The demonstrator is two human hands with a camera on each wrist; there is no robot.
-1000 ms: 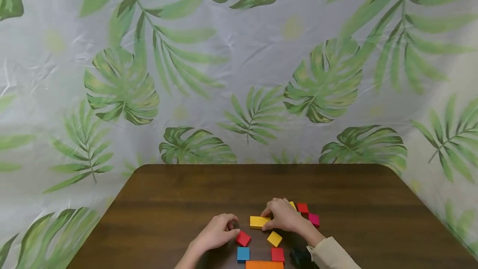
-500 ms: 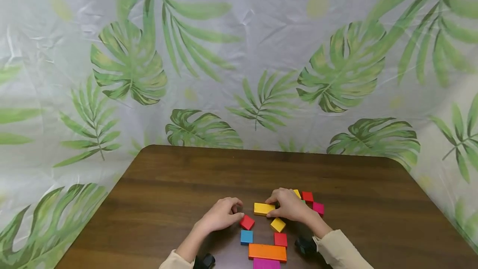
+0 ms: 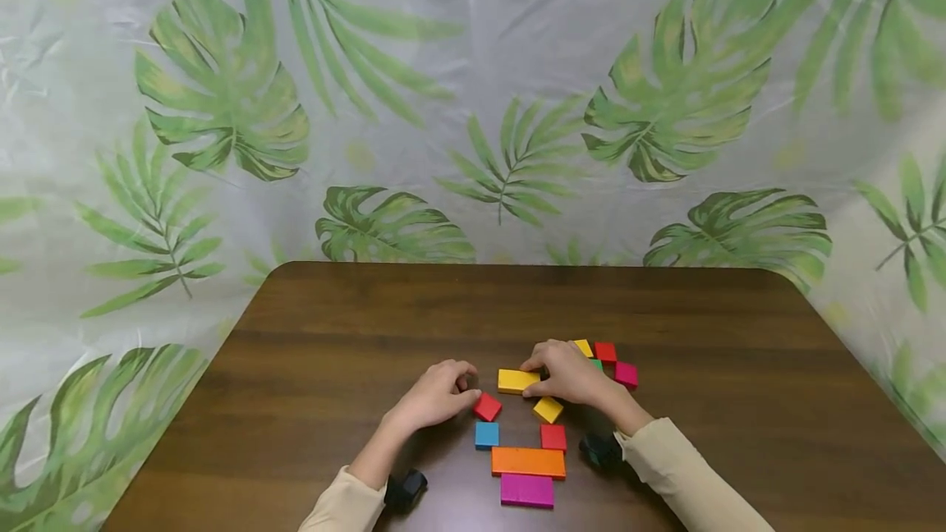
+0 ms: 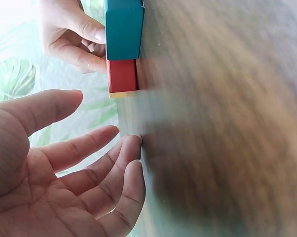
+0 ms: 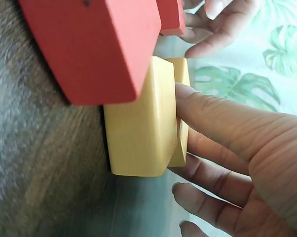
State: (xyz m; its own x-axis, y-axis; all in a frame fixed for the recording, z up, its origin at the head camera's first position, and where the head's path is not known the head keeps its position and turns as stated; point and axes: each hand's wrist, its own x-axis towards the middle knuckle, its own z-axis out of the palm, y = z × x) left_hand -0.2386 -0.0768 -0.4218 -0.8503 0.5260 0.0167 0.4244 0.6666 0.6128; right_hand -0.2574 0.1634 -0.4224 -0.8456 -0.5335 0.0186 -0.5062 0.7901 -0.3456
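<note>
My right hand (image 3: 567, 372) pinches a long yellow block (image 3: 513, 381) by its right end, thumb in front and fingers behind. My left hand (image 3: 432, 395) lies on the table with relaxed fingers beside a tilted red block (image 3: 487, 407); its palm (image 4: 64, 192) holds nothing in the left wrist view. Below the long block sits a tilted yellow block (image 3: 548, 410), larger in the right wrist view as a yellow block (image 5: 133, 133). Nearer me are a blue block (image 3: 486, 435), a second red block (image 3: 553, 437), a wide orange block (image 3: 528, 462) and a magenta block (image 3: 527, 490).
Behind my right hand stands a small group: a yellow block (image 3: 584, 347), a red block (image 3: 604, 351), a partly hidden green block (image 3: 595, 364) and a pink block (image 3: 626, 374). Black wrist cameras sit under both wrists. A leaf-patterned sheet (image 3: 399, 105) hangs behind the brown table (image 3: 332, 335).
The head view has tilted down, bringing the magenta block and both sleeves fully into sight. Hands and blocks keep nearly the same places relative to each other.
</note>
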